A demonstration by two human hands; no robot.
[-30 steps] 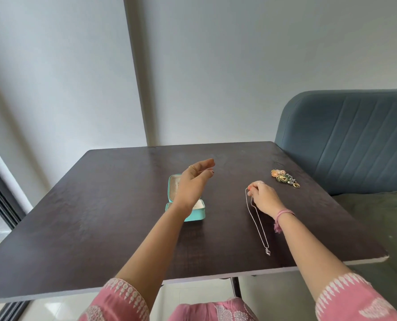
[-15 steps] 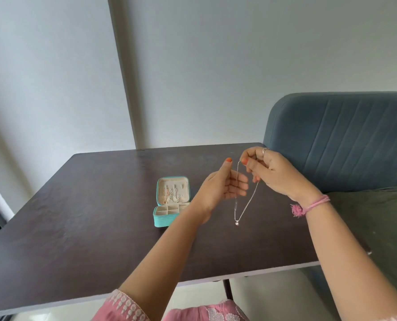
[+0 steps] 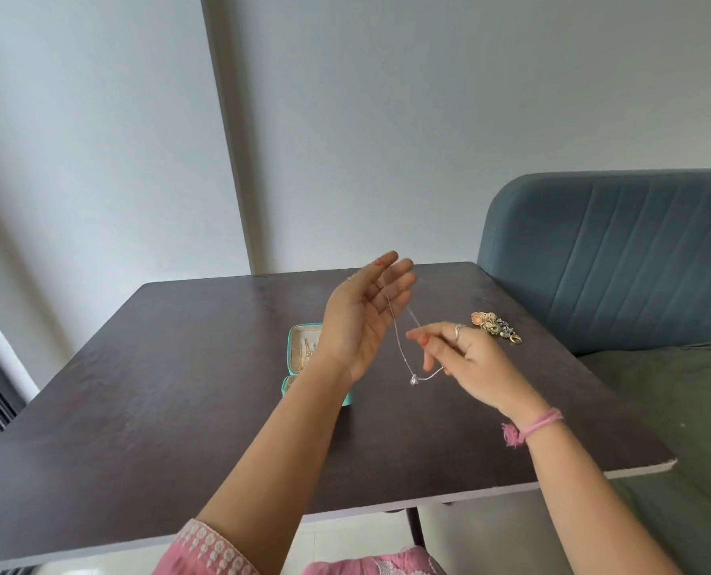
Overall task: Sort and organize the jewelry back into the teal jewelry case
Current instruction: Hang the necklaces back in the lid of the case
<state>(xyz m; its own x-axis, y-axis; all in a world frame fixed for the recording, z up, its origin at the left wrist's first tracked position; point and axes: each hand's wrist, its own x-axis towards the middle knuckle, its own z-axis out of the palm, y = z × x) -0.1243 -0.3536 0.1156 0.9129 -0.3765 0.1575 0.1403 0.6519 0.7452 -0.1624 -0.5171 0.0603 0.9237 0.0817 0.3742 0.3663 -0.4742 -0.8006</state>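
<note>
A thin silver necklace (image 3: 399, 346) with a small pendant hangs in the air above the dark table (image 3: 138, 388). Its chain is draped over the straight fingers of my raised left hand (image 3: 366, 313), palm turned right. My right hand (image 3: 457, 359) pinches the chain lower down, to the right of the pendant. The teal jewelry case (image 3: 290, 354) stands open on the table behind my left wrist, which hides part of it; some pieces show inside its lid. A small pile of mixed jewelry (image 3: 496, 327) lies on the table beyond my right hand.
A blue-grey sofa back (image 3: 615, 259) rises at the table's right edge, with a green seat cushion (image 3: 677, 408) below it. A plain wall stands behind the table. The table's front edge runs just beyond my forearms.
The necklace was lifted off the table by my right hand and is now strung between both hands. My left hand rose higher; my right hand dropped lower and to the right.
</note>
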